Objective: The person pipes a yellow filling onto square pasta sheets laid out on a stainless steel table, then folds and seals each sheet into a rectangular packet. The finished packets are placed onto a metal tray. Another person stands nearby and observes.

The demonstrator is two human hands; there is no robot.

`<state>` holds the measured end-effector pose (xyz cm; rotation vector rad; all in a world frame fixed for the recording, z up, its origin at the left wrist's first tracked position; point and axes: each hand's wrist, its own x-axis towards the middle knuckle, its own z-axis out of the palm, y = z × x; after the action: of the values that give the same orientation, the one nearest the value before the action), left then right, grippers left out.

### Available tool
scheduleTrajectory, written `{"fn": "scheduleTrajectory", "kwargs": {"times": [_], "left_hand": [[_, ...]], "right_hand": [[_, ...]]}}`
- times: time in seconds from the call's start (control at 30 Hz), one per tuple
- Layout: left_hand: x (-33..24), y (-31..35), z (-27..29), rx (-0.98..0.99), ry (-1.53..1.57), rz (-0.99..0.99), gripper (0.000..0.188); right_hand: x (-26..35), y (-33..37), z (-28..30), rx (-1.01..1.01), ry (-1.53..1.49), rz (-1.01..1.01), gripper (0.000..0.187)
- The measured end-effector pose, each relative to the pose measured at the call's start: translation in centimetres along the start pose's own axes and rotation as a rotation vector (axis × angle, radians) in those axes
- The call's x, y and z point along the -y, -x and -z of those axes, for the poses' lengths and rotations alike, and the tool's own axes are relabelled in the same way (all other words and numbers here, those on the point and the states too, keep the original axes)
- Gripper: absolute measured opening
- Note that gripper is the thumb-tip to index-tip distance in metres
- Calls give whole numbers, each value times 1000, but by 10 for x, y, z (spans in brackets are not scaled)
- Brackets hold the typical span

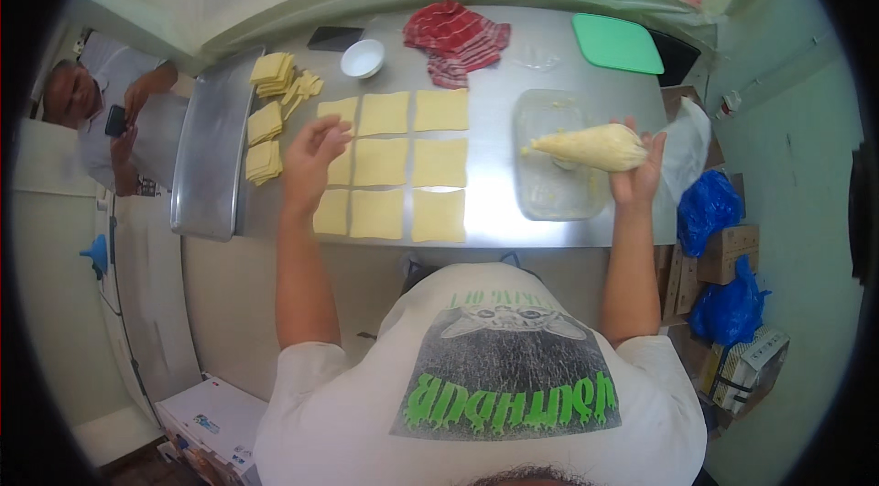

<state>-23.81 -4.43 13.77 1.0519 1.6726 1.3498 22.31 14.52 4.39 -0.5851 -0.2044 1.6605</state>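
My right hand (639, 167) grips the wide, twisted end of a full piping bag (591, 147) with pale yellow filling. The bag lies nearly level, its narrow tip pointing left, above a clear plastic tub (540, 202) with smears of filling inside. Over the left column of dough squares hovers my left hand (314, 156), its fingers loosely bent and apart, with nothing seen in them. The flat yellow dough squares (380, 163) lie in rows on the steel table (494, 211); my left hand and forearm cover part of the left column.
Stacks of cut dough (265, 161) and dough strips (300, 90) lie by a metal tray (212, 156). Behind are a white bowl (363, 58), a red checked cloth (453, 37) and a green lid (618, 43). Another person (119, 110) holds a phone at left. Blue bags (710, 214) and boxes stand right.
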Motion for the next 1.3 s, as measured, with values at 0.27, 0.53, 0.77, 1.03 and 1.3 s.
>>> {"fn": "scheduleTrajectory", "kwargs": {"times": [0.27,0.53,0.77,1.03,1.3], "left_hand": [[157,43,175,-648,130,-48,14],[240,52,208,-497,-290,-395,8],[240,53,220,-417,-278,-318,9],[242,53,223,-355,-276,-338,9],[237,52,222,-338,-286,-332,9]], "right_hand": [[-127,89,-70,-152,-31,67,21],[-314,162,-103,-23,196,3,43],[-397,196,-152,-134,381,67,41],[-415,200,-158,-147,503,99,40],[-419,196,-158,-179,587,143,42]]}}
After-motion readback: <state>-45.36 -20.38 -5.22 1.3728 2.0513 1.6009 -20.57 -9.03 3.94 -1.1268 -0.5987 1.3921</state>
